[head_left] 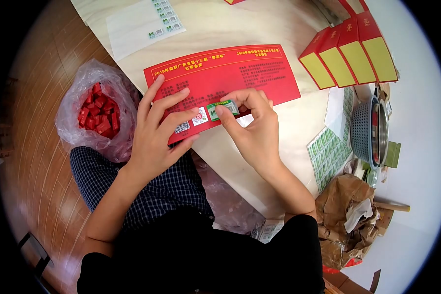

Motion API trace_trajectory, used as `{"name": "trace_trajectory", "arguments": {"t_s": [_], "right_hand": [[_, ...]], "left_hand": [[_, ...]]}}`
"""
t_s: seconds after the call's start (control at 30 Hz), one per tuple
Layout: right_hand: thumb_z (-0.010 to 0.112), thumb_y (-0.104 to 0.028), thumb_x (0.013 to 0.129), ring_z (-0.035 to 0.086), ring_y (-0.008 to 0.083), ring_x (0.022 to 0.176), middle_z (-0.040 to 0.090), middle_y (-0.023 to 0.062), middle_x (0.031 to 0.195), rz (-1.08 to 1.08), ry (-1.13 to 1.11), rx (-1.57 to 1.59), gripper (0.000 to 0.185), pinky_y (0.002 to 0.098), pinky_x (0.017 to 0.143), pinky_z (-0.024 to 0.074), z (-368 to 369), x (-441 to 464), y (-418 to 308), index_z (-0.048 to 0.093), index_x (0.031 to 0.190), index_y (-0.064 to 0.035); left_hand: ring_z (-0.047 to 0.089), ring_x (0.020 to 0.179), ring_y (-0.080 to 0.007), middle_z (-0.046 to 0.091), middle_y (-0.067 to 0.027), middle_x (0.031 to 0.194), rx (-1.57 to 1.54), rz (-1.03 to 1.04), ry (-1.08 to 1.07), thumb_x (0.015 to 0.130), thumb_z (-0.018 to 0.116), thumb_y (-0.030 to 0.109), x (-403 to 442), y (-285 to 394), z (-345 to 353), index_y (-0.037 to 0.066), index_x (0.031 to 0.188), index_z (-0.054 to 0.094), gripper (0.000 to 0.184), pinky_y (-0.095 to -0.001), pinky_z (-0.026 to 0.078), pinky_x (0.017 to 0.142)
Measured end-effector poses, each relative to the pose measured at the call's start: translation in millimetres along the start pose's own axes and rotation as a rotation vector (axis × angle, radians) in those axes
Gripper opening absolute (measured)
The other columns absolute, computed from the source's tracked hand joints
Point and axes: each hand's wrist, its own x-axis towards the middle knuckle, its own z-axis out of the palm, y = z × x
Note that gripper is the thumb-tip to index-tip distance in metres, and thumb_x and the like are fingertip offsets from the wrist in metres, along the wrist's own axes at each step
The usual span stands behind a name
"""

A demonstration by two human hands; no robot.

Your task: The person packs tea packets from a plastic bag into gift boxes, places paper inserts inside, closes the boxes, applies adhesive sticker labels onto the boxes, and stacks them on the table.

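A red box point(220, 68) with yellow and black Chinese print lies at the table's near edge, its printed face up. My left hand point(157, 122) rests on its left part with fingers spread, the thumb at the lower edge. Between thumb and fingers, my right hand point(252, 122) pinches a small green-and-white sticker point(214, 111) against the lower part of the face. A round red-and-white mark point(199, 116) and a QR code point(182, 127) are printed to its left. Part of the sticker is hidden behind my right thumb.
Upright red-and-yellow boxes point(362, 59) stand at the back right. Sticker sheets point(328, 152) lie on the right, and another sheet point(132, 29) at the back left. A plastic bag point(66, 115) of red packets is at my left; a blue basket point(362, 130) and brown paper bag point(338, 201) are rightward.
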Motion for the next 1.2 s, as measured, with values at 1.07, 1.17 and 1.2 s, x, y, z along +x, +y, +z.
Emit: {"name": "trace_trajectory", "arguments": {"t_s": [1.07,1.17,1.2], "right_hand": [[0.049,-0.027,0.097,0.057,0.0375,0.105,0.06,0.024,0.114,0.13,0.22,-0.362,0.041,0.0413,0.092,0.0436,-63,45,72,0.05,0.126,0.0025],[0.045,-0.029,0.098,0.056,0.0388,0.109,0.059,0.0247,0.117,0.139,0.245,-0.456,0.04,0.0419,0.093,0.0436,-52,43,76,0.052,0.125,0.0003],[0.044,-0.029,0.099,0.056,0.039,0.109,0.06,0.0244,0.117,0.123,0.262,-0.463,0.039,0.042,0.093,0.0437,-51,43,80,0.052,0.125,-0.0004]], "left_hand": [[0.019,0.144,-0.0251,0.026,-0.0139,0.153,0.685,0.116,-0.414,0.084,0.056,0.052,30,68,35,0.002,0.145,0.031,0.083,-0.0511,0.016,0.115],[0.02,0.144,-0.0272,0.028,-0.015,0.153,0.703,0.324,-0.432,0.086,0.056,0.047,42,75,46,0.002,0.147,0.026,0.082,-0.0448,0.017,0.116],[0.025,0.141,-0.0289,0.029,-0.0158,0.152,0.448,0.349,-0.508,0.087,0.058,0.044,35,72,58,0.003,0.147,0.027,0.079,-0.044,0.021,0.115]]}}
